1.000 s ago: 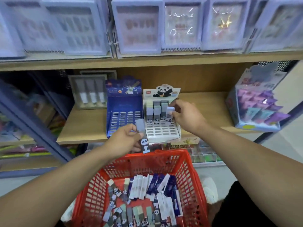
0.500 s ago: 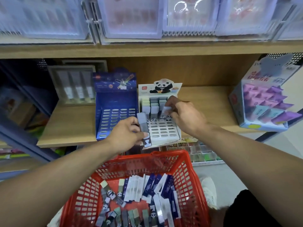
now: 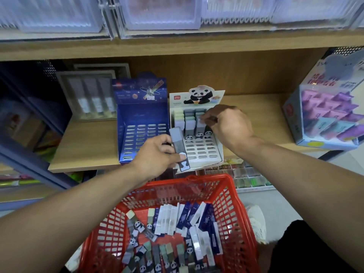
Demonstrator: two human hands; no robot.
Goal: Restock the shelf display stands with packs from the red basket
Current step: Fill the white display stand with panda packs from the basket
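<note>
A red basket (image 3: 234, 196) fills the lower centre of the frame, with panda and navy packs lying loose inside. Above it, on the wooden shelf (image 3: 88, 146), stand a blue display stand (image 3: 141, 119) and, just right of it, a white panda display stand (image 3: 208, 152). The left hand (image 3: 155, 154) pinches 1 grey panda pack (image 3: 178, 146) at centre. The right hand (image 3: 226, 125) pinches a pack (image 3: 200, 125) standing in the panda stand.

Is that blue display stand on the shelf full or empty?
Empty. The blue display stand shows rows of bare slots with no packs in them, while the panda stand beside it holds packs in its back rows.
</note>
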